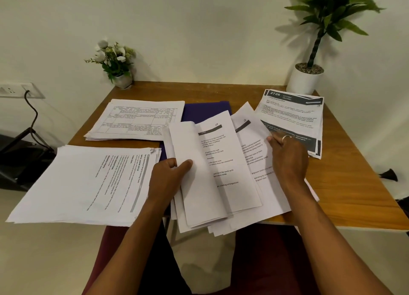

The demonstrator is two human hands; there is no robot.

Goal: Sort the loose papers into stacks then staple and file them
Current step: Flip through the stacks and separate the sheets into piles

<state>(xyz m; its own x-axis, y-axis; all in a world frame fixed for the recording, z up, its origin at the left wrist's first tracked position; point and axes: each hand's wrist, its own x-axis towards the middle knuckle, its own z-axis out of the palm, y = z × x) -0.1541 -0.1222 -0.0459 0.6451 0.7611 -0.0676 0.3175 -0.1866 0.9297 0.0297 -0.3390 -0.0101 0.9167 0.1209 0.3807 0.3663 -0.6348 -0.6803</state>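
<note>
A thick bundle of printed pages (212, 173) lies at the table's front middle, its top sheets curled over to the left. My left hand (170, 175) grips those curled sheets, thumb on top. My right hand (287, 157), with a ring, rests flat on a fanned page (250, 144) to the right. A stack with grey headings (88, 184) overhangs the front left edge. A stack of table forms (137, 120) lies at the back left. A stack with dark banners (292, 117) lies at the back right. A purple folder (205, 112) shows under the bundle.
The wooden table (345, 184) stands against a pale wall. A small white flower pot (120, 77) sits at the back left corner, a tall green plant in a white pot (305, 77) at the back right. A wall socket with a black cable (28, 93) is at left.
</note>
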